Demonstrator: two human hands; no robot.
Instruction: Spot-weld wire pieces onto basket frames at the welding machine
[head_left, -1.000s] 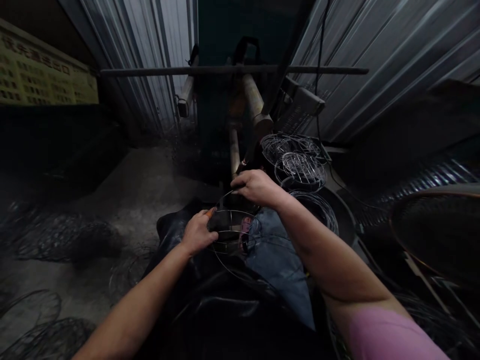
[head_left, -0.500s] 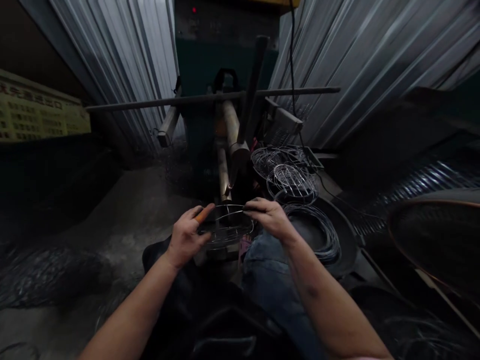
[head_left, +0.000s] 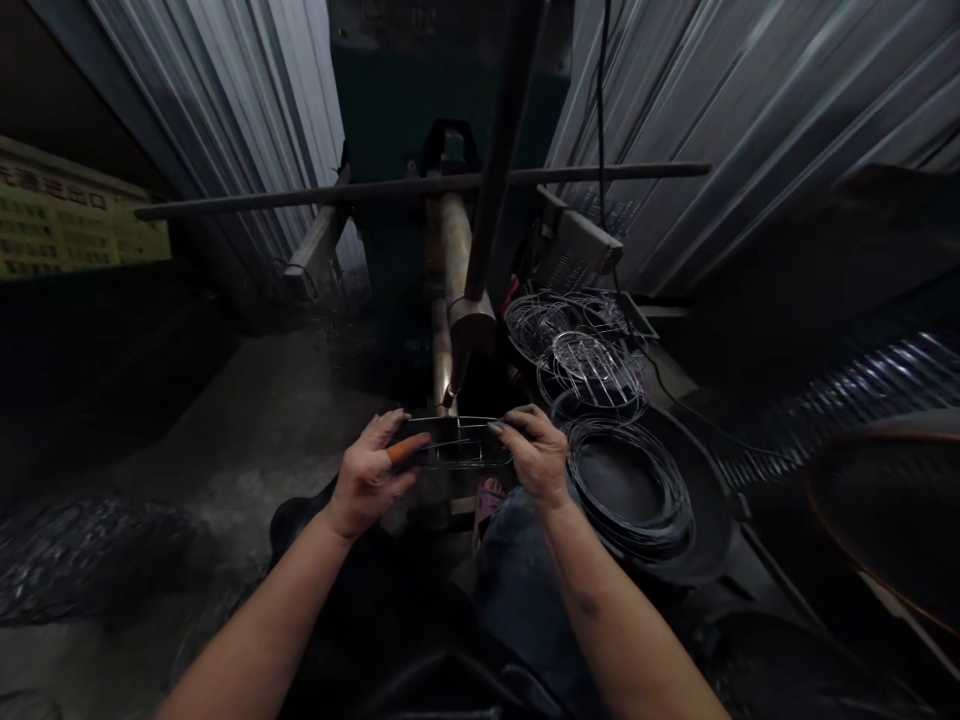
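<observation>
A round wire frame (head_left: 469,465) of thin metal rods is held out between my hands, just below the tip of the brass-coloured machine arm (head_left: 444,350). My left hand (head_left: 367,480) grips its left side, with an orange cover on one finger. On the other side, my right hand (head_left: 537,455) pinches a thin curved wire (head_left: 465,419) at the frame's upper edge between thumb and fingers. The wire spans from hand to hand. Dim light and the fingers hide the exact contact points.
A dark green machine (head_left: 397,110) stands ahead, with a long horizontal bar (head_left: 285,202) across it. To the right, finished-looking wire frames (head_left: 581,350) lie heaped above a coil of wire rings (head_left: 675,490) in a dark round pan (head_left: 716,530). A yellow crate (head_left: 82,220) is at left.
My right hand has turned, its fingers now more upright at the frame's edge. The left fingers have closed in on the wire. The view has shifted slightly closer to the machine.
</observation>
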